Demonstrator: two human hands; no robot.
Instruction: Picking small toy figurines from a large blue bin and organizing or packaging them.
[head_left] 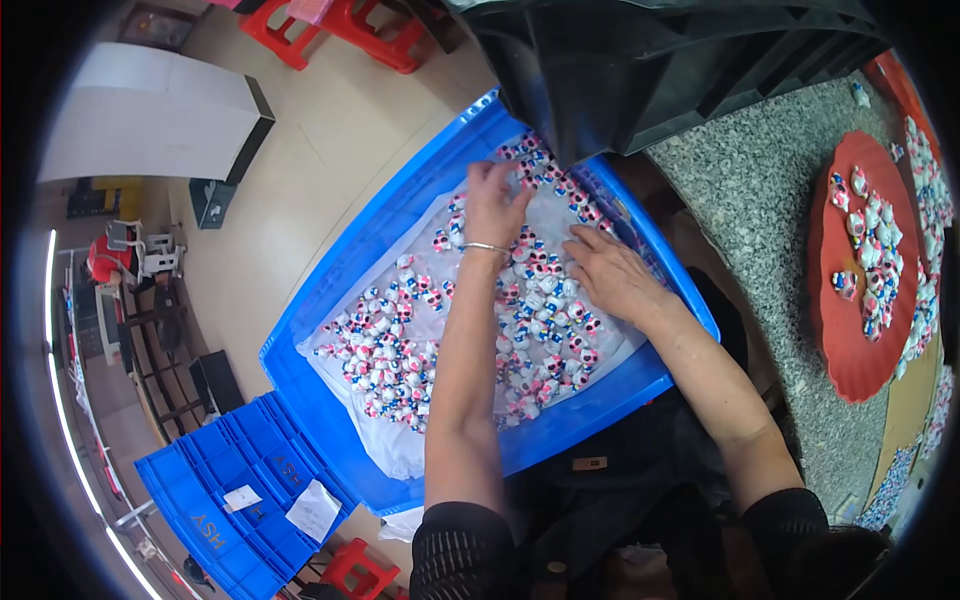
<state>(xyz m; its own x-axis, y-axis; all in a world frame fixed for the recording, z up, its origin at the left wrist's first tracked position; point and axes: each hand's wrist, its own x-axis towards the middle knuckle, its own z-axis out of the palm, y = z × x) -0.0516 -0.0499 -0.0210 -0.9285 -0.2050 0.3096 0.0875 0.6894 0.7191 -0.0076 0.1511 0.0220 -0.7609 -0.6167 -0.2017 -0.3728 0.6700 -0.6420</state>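
Many small white, pink and blue figurines [395,375] lie in a blue plastic bin [290,345] lined with a thin white sheet [395,450]. My left hand [492,208] reaches over the far part of the bin, thumb apart from the other fingers, close above the sheet and a few figurines. No figurine shows in it, though its fingertips are slightly blurred. On the right side of the bin, my right hand [618,275] is spread low beside the figurines, with nothing visible in its grasp. Both hands look open.
A black plastic crate [640,70] overhangs the bin's far right corner. On the grey stone counter [745,190] at the right lies a red scalloped tray [845,330] with figurines. Folded or stacked blue crates [225,500] stand at the lower left, near a red stool [358,570].
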